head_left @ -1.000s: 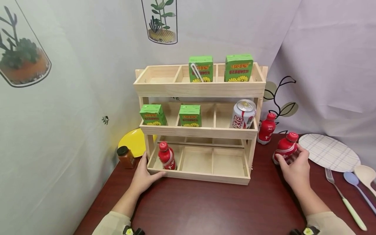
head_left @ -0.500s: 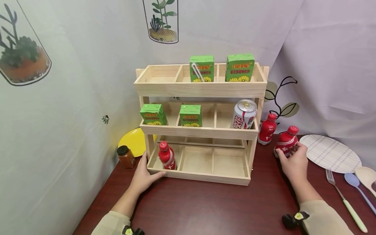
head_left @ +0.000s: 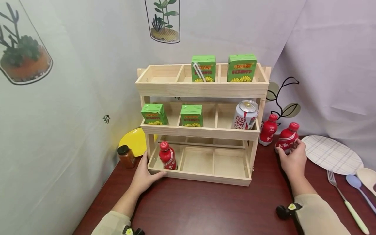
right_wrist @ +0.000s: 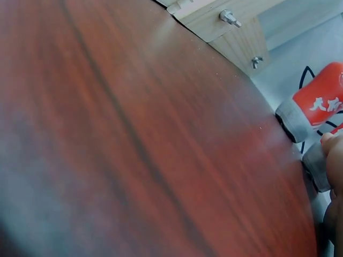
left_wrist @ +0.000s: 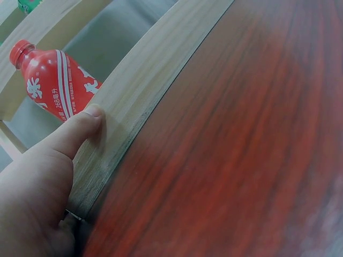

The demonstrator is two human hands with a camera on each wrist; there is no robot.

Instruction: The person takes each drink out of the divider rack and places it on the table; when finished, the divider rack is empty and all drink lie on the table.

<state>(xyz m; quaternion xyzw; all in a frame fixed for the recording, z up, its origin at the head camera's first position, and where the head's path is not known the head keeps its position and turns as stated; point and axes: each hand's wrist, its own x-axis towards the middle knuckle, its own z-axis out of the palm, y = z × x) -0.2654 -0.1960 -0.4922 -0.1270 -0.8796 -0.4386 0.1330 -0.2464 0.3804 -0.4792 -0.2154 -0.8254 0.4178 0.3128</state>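
Observation:
A three-tier wooden shelf rack [head_left: 199,178] stands on the table. My left hand [head_left: 143,178] holds its lower left front corner, thumb on the front board and fingers along the side. Just behind that thumb, a red drink bottle [left_wrist: 61,80] stands in the bottom left compartment. Right of the rack, my right hand [head_left: 293,160] grips another red bottle [head_left: 287,138] between thumb and fingers, the bottle leaning slightly. Close to its left stands a third red bottle [head_left: 268,129]. The right wrist view catches only part of the hand [right_wrist: 333,160] at its edge.
Green drink cartons [head_left: 192,116] sit on the middle and top tiers, with a can [head_left: 246,114] at middle right. On the left are a brown jar [head_left: 127,156] and a yellow plate [head_left: 133,142]. To the right lie a checked plate [head_left: 332,155], fork [head_left: 348,202] and spoons [head_left: 353,181].
My right hand has moved the gripped bottle farther back, toward the bottle beside it. My left hand stays at the rack's corner.

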